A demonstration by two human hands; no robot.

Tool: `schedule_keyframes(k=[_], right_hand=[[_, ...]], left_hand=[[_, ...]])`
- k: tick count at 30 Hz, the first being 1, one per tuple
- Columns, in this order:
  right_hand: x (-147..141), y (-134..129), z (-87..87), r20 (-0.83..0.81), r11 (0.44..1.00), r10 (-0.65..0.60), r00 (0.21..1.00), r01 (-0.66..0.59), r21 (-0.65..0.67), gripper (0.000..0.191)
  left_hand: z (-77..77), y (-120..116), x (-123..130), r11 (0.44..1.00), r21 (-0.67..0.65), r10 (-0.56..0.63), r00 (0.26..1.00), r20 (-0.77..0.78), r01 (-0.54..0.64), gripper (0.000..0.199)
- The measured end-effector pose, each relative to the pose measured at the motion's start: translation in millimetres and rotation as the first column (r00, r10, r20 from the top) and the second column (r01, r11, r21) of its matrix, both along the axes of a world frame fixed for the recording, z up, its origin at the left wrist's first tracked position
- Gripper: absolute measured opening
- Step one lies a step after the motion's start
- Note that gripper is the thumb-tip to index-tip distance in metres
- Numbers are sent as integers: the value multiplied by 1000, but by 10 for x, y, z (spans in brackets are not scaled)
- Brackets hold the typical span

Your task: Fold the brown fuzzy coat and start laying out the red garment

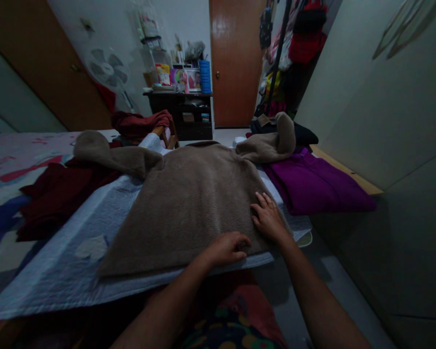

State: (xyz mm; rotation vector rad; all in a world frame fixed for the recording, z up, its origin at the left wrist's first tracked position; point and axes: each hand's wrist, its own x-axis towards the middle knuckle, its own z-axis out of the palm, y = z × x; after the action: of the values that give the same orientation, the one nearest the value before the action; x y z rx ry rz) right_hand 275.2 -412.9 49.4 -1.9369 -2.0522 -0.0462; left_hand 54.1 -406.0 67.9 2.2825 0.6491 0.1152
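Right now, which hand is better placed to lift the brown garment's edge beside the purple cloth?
Probably your right hand: it lies on the brown garment close to that edge. Your left hand is farther away, by the near hem.

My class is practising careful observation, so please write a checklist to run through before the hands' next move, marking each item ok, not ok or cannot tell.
1. Garment body spread out on the quilt: ok.
2. Sleeve on the right lying straight: not ok, it is bent with its end turned up.
3. Left hand at the garment's near edge: ok.
4. Right hand by its right side: ok.
5. Purple cloth clear of the garment's body: ok, beside it.
6. Underside smooth: cannot tell, hidden.
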Motion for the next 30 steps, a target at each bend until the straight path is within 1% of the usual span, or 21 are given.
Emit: schedule_keyframes(k=[8,18,30], right_hand=[[-13,-10,30,-19,1000,-12,1000,11,-13,34],[-35,-20,46,55,1000,-14,998,14,8,33],[-44,-21,48,66,1000,-25,998,25,5,34]], left_hand=[[-4,-14,-10,1000,15,-5,1000,19,5,33],[-18,-17,-14,1000,15,-6,1000,26,6,33],[-41,-22,-17,1000,15,10,1000,14,-10,34]])
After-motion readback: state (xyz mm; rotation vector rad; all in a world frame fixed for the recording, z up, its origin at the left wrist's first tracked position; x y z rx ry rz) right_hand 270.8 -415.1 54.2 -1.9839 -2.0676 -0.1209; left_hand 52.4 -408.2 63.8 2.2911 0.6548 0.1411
